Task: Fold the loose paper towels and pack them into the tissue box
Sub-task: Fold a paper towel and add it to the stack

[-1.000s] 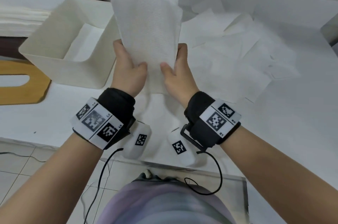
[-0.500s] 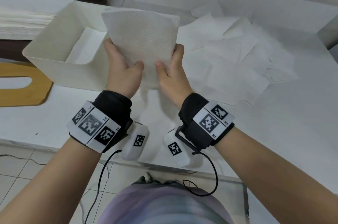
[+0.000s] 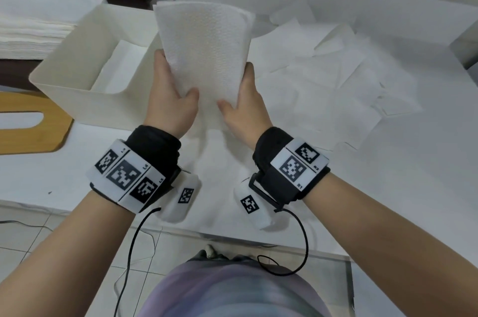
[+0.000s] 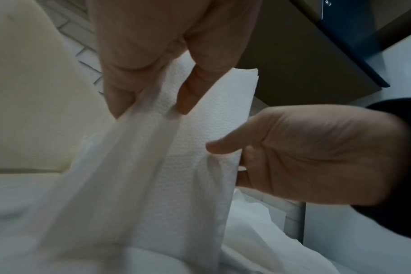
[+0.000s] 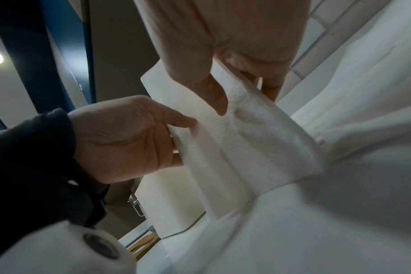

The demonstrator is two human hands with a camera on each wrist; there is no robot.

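**A:** Head view first: what has changed with the paper towel?

**B:** A second ago it stood tall between the hands, one flap reaching well above the other. Now it is a shorter, doubled rectangle with its top edges nearly level, so the fold looks closed.

**A:** And the hands?

**B:** The left hand pinches the towel's left edge, thumb in front and fingers behind. The right hand does the same on the right edge. The wrist views confirm both thumbs pressing the embossed face.

**A:** Where does it sit relative to the tissue box?

**B:** Held upright in the air above the table, just beside the box's right wall, not yet inside. A folded sheet already lies at the box bottom.

**A:** What remains?

**B:** I judge this towel ready to go in; the loose paper towels spread to the right are still unfolded.
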